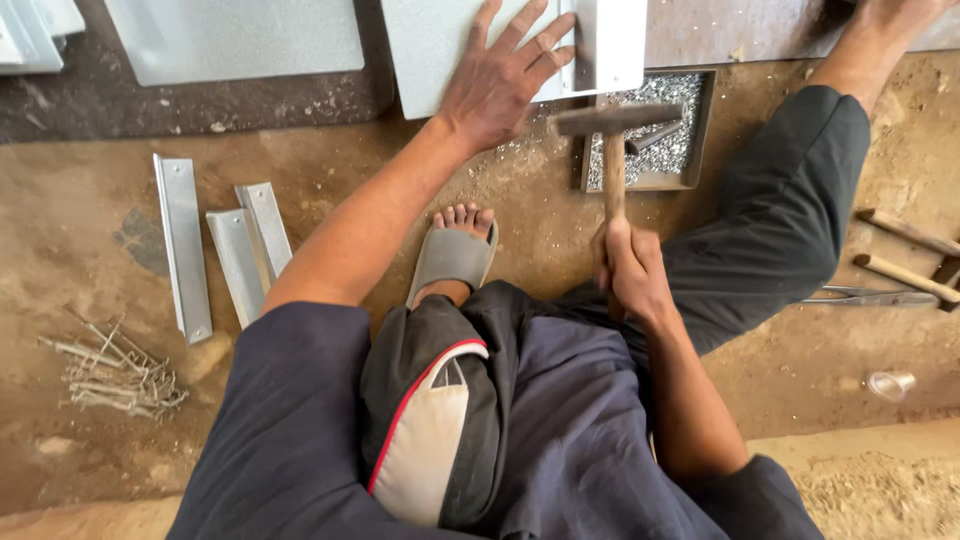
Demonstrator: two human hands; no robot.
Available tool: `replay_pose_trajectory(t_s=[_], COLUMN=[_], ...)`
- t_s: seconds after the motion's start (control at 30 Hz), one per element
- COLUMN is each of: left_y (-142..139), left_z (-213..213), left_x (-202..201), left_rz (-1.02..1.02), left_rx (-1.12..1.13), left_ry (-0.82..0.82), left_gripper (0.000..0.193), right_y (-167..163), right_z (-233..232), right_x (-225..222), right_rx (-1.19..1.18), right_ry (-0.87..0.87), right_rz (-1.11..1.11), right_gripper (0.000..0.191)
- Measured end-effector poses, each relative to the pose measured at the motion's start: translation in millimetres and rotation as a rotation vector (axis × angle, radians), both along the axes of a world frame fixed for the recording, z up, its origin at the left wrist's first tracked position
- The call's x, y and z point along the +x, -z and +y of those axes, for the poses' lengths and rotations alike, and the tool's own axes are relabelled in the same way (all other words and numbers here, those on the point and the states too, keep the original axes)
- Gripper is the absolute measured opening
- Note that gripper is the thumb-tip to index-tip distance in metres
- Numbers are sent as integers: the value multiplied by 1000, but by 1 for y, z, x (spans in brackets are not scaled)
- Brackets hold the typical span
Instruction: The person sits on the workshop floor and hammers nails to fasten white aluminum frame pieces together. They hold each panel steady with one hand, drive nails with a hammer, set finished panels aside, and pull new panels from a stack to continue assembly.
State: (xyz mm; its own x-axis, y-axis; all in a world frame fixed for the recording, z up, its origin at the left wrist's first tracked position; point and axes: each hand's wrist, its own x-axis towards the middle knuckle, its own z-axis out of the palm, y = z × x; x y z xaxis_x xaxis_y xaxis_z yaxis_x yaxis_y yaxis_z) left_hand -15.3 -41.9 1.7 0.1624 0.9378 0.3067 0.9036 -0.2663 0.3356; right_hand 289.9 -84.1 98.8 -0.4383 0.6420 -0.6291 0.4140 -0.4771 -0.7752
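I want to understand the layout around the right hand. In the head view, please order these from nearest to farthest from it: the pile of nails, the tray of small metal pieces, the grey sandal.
From the right hand:
1. Grey sandal, just to its left.
2. Tray of small metal pieces, ahead of it.
3. Pile of nails, far left on the floor.

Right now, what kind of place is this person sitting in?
Probably a small metal workshop with a dirt floor. The right hand holds a hammer, the left hand presses a metal sheet, and a tray of small metal bits sits nearby.
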Motion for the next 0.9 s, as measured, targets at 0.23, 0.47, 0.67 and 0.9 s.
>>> replay_pose_trajectory(t_s=[0.23, 0.47, 0.67, 0.9], left_y=[13, 1, -36, -53], left_z=[-1, 15, -43, -199], left_x=[9, 29, 10, -82], left_rz=[59, -15, -198, -76], left_rx=[-26, -85, -56, 57], left_ry=[43, 26, -130, -860], left_gripper=[60, 70, 81, 50], right_y=[49, 87, 56, 68], right_z=[-5, 9, 20, 35], right_x=[-7, -7, 13, 17], right_rx=[-171, 312, 635, 392], right_ry=[-299, -731, -450, -321], right_rz=[-267, -469, -257, -324], right_gripper=[47, 67, 28, 33])
